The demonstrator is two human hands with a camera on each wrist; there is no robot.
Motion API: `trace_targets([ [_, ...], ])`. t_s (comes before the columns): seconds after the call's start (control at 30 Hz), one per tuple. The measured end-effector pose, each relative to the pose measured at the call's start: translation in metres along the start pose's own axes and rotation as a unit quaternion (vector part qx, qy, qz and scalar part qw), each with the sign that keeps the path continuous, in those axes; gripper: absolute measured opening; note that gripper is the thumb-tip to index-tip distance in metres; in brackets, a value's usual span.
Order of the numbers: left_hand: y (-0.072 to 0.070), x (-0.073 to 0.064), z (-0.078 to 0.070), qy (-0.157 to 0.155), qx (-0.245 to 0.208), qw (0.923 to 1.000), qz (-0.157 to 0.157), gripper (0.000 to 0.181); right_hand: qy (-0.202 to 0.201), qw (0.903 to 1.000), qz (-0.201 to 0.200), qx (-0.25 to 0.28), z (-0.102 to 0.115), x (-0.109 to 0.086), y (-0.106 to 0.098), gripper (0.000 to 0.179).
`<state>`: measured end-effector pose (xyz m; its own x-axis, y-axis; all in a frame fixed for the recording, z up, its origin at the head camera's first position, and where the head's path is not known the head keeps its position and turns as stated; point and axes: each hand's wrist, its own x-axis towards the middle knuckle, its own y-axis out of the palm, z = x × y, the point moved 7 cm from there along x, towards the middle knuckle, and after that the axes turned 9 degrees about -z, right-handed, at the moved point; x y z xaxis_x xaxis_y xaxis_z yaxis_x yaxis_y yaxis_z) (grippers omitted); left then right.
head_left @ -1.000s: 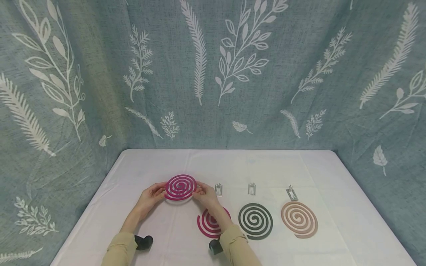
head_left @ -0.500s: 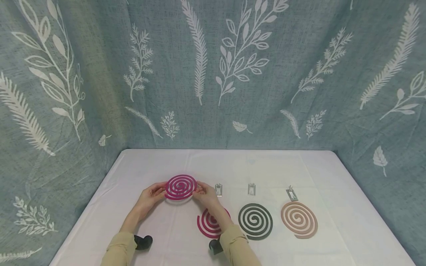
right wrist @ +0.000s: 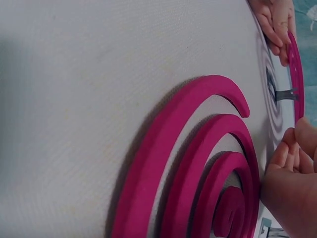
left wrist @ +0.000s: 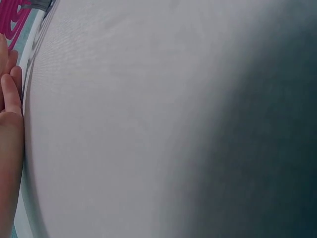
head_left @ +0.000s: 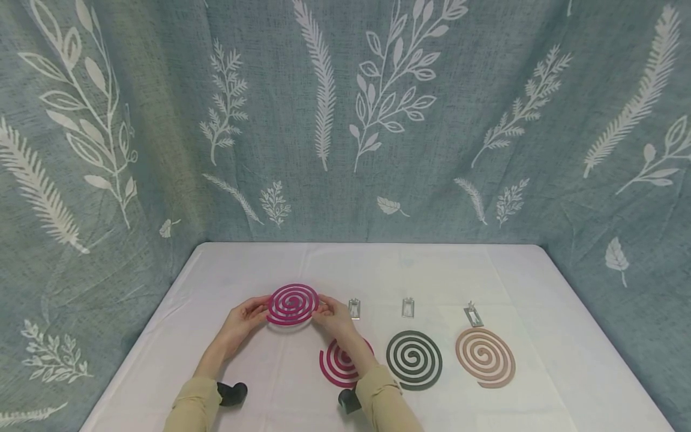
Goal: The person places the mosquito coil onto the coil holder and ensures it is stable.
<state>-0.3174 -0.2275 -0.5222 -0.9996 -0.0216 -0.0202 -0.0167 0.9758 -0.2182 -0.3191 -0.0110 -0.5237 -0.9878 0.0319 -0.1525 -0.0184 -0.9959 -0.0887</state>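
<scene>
In the head view, the left hand (head_left: 243, 321) and right hand (head_left: 336, 319) pinch opposite edges of a magenta coil (head_left: 294, 303) above the surface (head_left: 232, 270). Left wrist: the coil shows top left. Right wrist: a grey stand (right wrist: 284, 94) touches its underside.

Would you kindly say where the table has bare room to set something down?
The table is bare beyond the metal stands, right of the tan coil, and left of the left hand. It's crowded where a pink coil lies beneath the right forearm, beside the dark coil.
</scene>
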Motion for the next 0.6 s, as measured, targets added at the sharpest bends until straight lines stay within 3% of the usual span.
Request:
trace_targets([
  [0.6,0.0007,0.0001,0.0008,-0.007,0.0,1.0,-0.001,0.05,-0.002,0.9999,-0.004,-0.015,0.0015,-0.0012,-0.0009,0.051],
])
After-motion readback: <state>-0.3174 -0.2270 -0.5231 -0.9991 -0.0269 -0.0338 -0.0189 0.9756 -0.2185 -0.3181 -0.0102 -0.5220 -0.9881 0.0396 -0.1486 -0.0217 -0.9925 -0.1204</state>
